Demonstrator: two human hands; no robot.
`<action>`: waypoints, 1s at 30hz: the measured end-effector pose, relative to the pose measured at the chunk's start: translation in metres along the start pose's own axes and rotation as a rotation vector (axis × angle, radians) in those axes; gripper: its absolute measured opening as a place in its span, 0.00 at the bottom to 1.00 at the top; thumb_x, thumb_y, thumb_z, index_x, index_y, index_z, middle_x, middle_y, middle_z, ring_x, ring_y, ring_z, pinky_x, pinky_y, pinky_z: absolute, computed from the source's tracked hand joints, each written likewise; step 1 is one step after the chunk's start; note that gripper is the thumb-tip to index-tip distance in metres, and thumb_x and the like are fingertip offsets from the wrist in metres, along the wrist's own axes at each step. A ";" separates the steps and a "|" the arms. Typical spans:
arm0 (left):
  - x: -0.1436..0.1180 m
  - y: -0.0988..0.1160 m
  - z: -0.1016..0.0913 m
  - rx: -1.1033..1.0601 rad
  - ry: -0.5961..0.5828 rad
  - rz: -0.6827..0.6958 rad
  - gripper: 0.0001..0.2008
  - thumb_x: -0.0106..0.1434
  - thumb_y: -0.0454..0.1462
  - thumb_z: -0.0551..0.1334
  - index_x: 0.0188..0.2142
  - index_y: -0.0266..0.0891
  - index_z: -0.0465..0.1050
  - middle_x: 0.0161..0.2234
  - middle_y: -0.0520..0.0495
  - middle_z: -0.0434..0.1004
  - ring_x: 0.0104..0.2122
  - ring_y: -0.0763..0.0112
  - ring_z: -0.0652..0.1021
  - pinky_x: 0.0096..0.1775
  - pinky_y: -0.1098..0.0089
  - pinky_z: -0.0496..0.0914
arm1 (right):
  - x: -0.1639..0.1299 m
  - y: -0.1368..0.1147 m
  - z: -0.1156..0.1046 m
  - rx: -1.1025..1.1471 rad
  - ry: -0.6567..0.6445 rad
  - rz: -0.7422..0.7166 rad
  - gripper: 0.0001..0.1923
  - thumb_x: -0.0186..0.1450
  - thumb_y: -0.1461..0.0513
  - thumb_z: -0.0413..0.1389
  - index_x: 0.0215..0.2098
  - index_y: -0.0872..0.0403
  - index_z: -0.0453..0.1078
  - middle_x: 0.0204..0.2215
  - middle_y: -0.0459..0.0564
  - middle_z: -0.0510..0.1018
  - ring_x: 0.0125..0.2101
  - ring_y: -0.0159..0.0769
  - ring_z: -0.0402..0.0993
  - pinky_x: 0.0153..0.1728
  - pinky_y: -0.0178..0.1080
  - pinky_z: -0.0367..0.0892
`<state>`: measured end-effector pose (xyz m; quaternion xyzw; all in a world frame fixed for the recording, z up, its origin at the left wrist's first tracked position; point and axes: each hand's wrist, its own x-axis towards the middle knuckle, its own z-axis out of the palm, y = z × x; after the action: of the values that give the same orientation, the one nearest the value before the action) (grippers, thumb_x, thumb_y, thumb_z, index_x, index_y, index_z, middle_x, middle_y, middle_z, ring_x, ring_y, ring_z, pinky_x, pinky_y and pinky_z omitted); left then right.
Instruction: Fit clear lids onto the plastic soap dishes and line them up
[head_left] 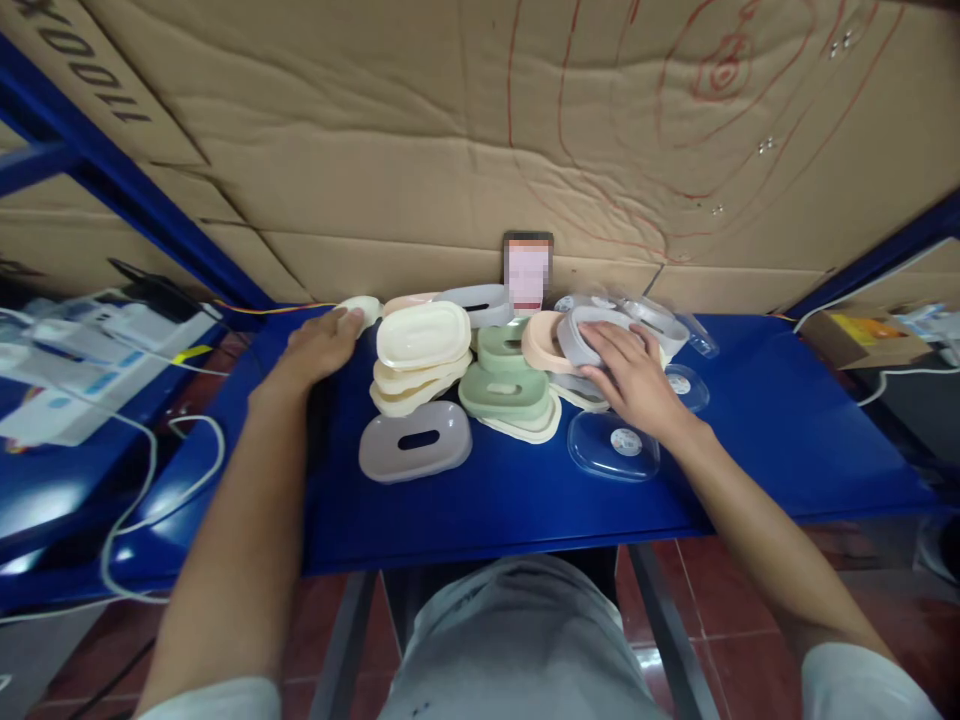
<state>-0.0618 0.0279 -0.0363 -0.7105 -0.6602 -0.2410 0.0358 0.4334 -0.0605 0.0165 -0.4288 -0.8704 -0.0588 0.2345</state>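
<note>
My left hand [326,345] is at the back left of the blue table, its fingers closed on the edge of a small cream plastic piece [365,309]. At the right, my right hand [630,370] grips a grey oval plastic piece [579,340], fingers over its top. A peach piece [543,342] touches that grey piece. Between the hands are a stack of cream oval trays [424,337] and green slotted lids [504,390]. In front lies a grey slotted lid [416,441]. A clear oval cover [613,447] with a round sticker rests below my right hand.
A phone [528,272] leans against the cardboard wall [390,130] at the back. More clear plastic parts [701,335] lie at the back right. White cables [154,450] and white boxes [97,375] are at the left; an open carton [855,340] stands at the right.
</note>
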 end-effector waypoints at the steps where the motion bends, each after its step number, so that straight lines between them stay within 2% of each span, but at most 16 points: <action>1: -0.001 0.002 0.002 -0.003 -0.018 -0.051 0.32 0.81 0.54 0.48 0.49 0.24 0.75 0.49 0.36 0.85 0.50 0.53 0.82 0.55 0.49 0.73 | 0.006 -0.001 -0.001 -0.008 -0.018 -0.012 0.28 0.81 0.52 0.46 0.76 0.47 0.57 0.67 0.59 0.73 0.67 0.53 0.69 0.71 0.63 0.51; 4: -0.006 0.007 0.002 -0.012 -0.043 -0.216 0.35 0.78 0.57 0.51 0.50 0.22 0.76 0.47 0.35 0.86 0.47 0.52 0.83 0.54 0.48 0.73 | 0.023 -0.001 -0.005 -0.019 -0.051 -0.058 0.26 0.81 0.53 0.45 0.74 0.48 0.60 0.68 0.57 0.74 0.68 0.52 0.68 0.71 0.62 0.48; 7: -0.009 0.008 0.000 -0.041 -0.057 -0.281 0.37 0.75 0.59 0.56 0.50 0.21 0.77 0.46 0.33 0.86 0.45 0.52 0.82 0.54 0.48 0.73 | 0.034 0.008 -0.008 -0.012 -0.029 -0.061 0.27 0.81 0.52 0.45 0.74 0.48 0.61 0.71 0.56 0.69 0.71 0.55 0.61 0.70 0.64 0.48; 10: -0.009 0.007 0.001 -0.072 -0.062 -0.302 0.36 0.74 0.59 0.58 0.48 0.21 0.76 0.49 0.30 0.85 0.45 0.53 0.82 0.54 0.49 0.73 | 0.039 0.021 -0.007 0.013 -0.012 -0.018 0.28 0.80 0.49 0.46 0.74 0.48 0.62 0.72 0.56 0.68 0.72 0.57 0.60 0.69 0.65 0.51; 13: -0.011 0.010 0.004 -0.101 -0.031 -0.291 0.35 0.74 0.58 0.59 0.47 0.21 0.76 0.53 0.27 0.83 0.45 0.56 0.81 0.55 0.50 0.72 | 0.046 0.031 -0.005 0.038 -0.059 -0.014 0.27 0.81 0.51 0.43 0.72 0.49 0.65 0.69 0.57 0.72 0.70 0.55 0.64 0.69 0.66 0.49; 17: -0.018 0.020 0.003 -0.122 -0.003 -0.276 0.31 0.75 0.55 0.60 0.48 0.23 0.76 0.53 0.31 0.83 0.49 0.56 0.79 0.56 0.50 0.72 | 0.059 0.034 -0.008 0.026 -0.112 -0.045 0.24 0.82 0.56 0.41 0.70 0.48 0.68 0.66 0.55 0.76 0.68 0.52 0.67 0.69 0.67 0.46; 20: -0.024 0.029 -0.003 -0.121 -0.018 -0.290 0.29 0.76 0.53 0.59 0.52 0.23 0.76 0.52 0.33 0.84 0.52 0.55 0.78 0.58 0.51 0.71 | 0.059 0.039 -0.015 0.015 -0.063 -0.007 0.23 0.82 0.57 0.43 0.69 0.48 0.69 0.68 0.55 0.74 0.70 0.52 0.65 0.69 0.65 0.49; 25: -0.028 0.049 -0.023 -0.130 -0.064 -0.300 0.33 0.77 0.54 0.55 0.60 0.23 0.74 0.57 0.30 0.80 0.55 0.57 0.76 0.61 0.51 0.67 | 0.026 0.062 -0.020 0.010 0.079 0.130 0.23 0.81 0.53 0.46 0.70 0.45 0.67 0.69 0.54 0.72 0.70 0.50 0.66 0.69 0.62 0.56; 28: -0.034 0.076 -0.049 -0.100 -0.031 -0.253 0.31 0.77 0.51 0.55 0.62 0.25 0.73 0.61 0.30 0.76 0.59 0.56 0.74 0.63 0.52 0.66 | -0.013 0.073 -0.026 -0.013 0.147 0.216 0.23 0.80 0.52 0.47 0.70 0.45 0.66 0.68 0.56 0.73 0.69 0.52 0.68 0.67 0.63 0.60; 30: -0.050 0.100 -0.068 -0.040 -0.012 -0.185 0.27 0.77 0.50 0.55 0.61 0.29 0.74 0.58 0.33 0.79 0.57 0.53 0.76 0.59 0.54 0.68 | -0.047 0.068 -0.032 -0.013 0.174 0.248 0.23 0.80 0.53 0.47 0.71 0.45 0.66 0.68 0.56 0.73 0.69 0.52 0.68 0.67 0.63 0.62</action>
<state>0.0130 -0.0557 0.0314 -0.6486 -0.7182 -0.2521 -0.0046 0.5219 -0.0618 0.0167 -0.5278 -0.7869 -0.0720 0.3116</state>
